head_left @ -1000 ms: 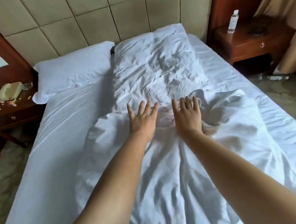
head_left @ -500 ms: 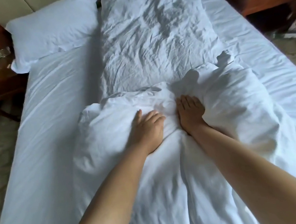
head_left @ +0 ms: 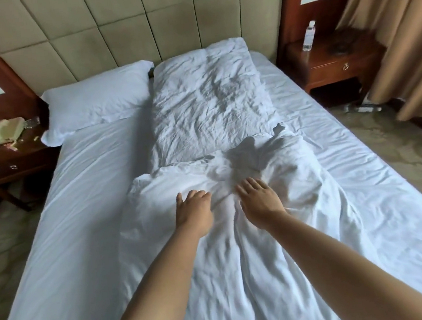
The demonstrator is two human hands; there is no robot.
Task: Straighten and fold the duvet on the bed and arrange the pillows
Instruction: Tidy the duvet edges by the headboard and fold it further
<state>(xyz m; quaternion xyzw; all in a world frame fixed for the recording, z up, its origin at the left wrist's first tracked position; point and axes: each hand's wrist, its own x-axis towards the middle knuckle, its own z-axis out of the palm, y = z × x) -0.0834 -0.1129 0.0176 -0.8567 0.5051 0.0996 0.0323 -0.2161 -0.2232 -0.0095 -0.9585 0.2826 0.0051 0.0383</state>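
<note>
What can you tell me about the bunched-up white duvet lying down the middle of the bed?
The duvet is white, soft-looking cloth, heavily creased. It lies as a long strip down the middle of the bed, from the headboard end toward the camera. About midway it is folded into a puffy, rumpled hump. The left hand and the right hand rest on that hump, side by side, fingers fairly straight. Its far end lies beside a pillow.

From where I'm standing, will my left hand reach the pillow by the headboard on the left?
Probably not without moving. The left hand rests on the bunched duvet mid-bed, arm already stretched out, and the pillow lies well beyond it. Only bare sheet lies between, so nothing blocks the way.
</note>
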